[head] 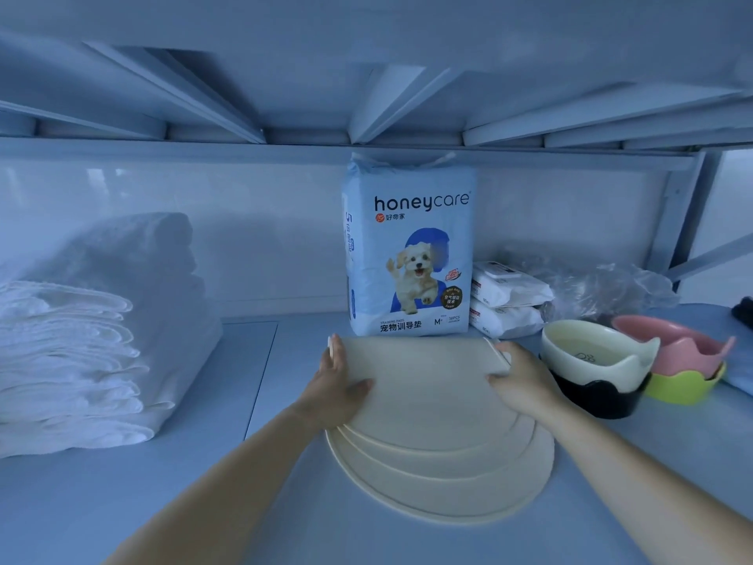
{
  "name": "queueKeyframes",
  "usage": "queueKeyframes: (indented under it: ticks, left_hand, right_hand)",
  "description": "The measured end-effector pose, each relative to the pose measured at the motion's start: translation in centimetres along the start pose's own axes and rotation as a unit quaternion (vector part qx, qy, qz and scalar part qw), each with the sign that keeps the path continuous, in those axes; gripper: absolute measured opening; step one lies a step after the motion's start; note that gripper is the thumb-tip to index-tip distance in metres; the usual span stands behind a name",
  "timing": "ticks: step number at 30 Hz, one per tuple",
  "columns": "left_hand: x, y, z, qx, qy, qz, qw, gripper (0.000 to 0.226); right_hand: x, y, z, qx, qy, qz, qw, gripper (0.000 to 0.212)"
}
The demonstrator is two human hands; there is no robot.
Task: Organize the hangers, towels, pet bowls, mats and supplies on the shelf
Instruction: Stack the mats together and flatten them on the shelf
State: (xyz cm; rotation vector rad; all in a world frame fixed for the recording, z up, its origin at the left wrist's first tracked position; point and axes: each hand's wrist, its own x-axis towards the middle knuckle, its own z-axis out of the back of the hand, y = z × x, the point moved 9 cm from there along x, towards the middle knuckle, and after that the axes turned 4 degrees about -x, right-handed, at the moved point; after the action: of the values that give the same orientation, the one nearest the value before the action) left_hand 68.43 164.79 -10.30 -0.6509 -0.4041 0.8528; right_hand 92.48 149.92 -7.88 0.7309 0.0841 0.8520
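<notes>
Several folded white towels lie stacked at the left of the pale blue shelf, the pile reaching back toward the far wall. Near the middle of the shelf sits a stack of cream round flat mats, their curved near rims stepped one past the other. The top mat shows a straight far edge and lies a little farther back than the rest. The left hand grips its left edge, thumb lying on top and fingers running along the side. The right hand grips its right edge the same way, thumb on top and fingers curled round the far corner. Just beyond the mats, an upright light-blue pack of pet training pads printed with a puppy stands against the far wall, its top close under the shelf above. Just right of the pack, two white soft wipe packets lie one on the other, with a crumpled clear plastic bag to their right. Nearer, just right of the right hand, a cream ear-rimmed pet bowl nests in a black bowl. Beside those, a pink bowl nests in a lime-green bowl. A dark object pokes in at the right edge, too cut off to identify
</notes>
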Motion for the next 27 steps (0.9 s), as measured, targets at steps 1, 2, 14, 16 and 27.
queueKeyframes:
  ticks: [1, 2, 14, 16, 27]
  left_hand:
    - [0.4, -0.3, -0.3, 0.003, 0.003, -0.005, 1.0, 0.089]
    - [0.7, -0.4, -0.5, 0.01, 0.002, -0.008, 1.0, 0.088]
    - [-4.7, -2.1, -3.1, 0.184, 0.098, -0.171, 0.963, 0.087]
    - [-5.6, -2.7, -3.7, 0.197, 0.131, -0.196, 0.952, 0.093]
    - [-5.9, -3.6, -3.7, 0.142, 0.127, -0.215, 0.958, 0.084]
  right_hand:
    - [-0.1, -0.2, 0.5, 0.006, -0.011, -0.005, 1.0, 0.052]
    - [-0.2, -0.4, 0.8, 0.008, -0.017, -0.009, 1.0, 0.054]
    - [-3.8, 2.0, -1.4, -0.132, 0.076, 0.173, 0.973, 0.044]
    - [-5.2, 3.0, -3.6, -0.146, 0.16, 0.213, 0.953, 0.054]
    - [-7.3, 3.1, -4.8, -0.179, 0.305, 0.21, 0.911, 0.087]
